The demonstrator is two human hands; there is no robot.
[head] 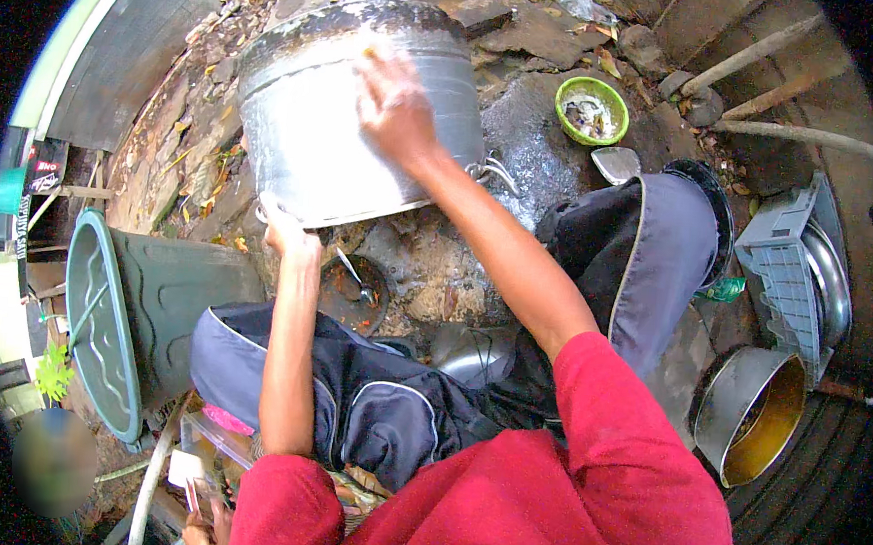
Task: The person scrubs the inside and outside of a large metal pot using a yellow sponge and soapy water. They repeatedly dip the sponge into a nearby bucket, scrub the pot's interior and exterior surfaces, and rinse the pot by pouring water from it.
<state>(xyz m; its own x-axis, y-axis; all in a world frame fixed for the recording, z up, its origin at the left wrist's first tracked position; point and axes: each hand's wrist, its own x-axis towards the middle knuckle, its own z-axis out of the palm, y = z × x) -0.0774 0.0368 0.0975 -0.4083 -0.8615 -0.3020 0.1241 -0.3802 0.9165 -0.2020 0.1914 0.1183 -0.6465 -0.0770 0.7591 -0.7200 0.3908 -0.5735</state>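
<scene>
A large aluminium pot (311,118) lies tipped on its side before me, its base end blackened with soot. My left hand (285,227) grips its rim at the lower left, near a ring handle. Against the pot's side is my right hand (395,104), blurred by motion. Something orange shows at its fingertips, but whether it holds a pad cannot be made out. Close to my right forearm, wire handles (497,173) stick out at the pot's edge. Below the pot, a dark round pan (357,305) holds a metal spoon (349,266).
Upper right are a green bowl (591,110) with whitish stuff and a small metal dish (617,165). A grey plastic crate (781,268) and an open pot (751,415) stand right. Left is a large green bin (175,311). Another person's hands (207,531) hold a white-ended tool.
</scene>
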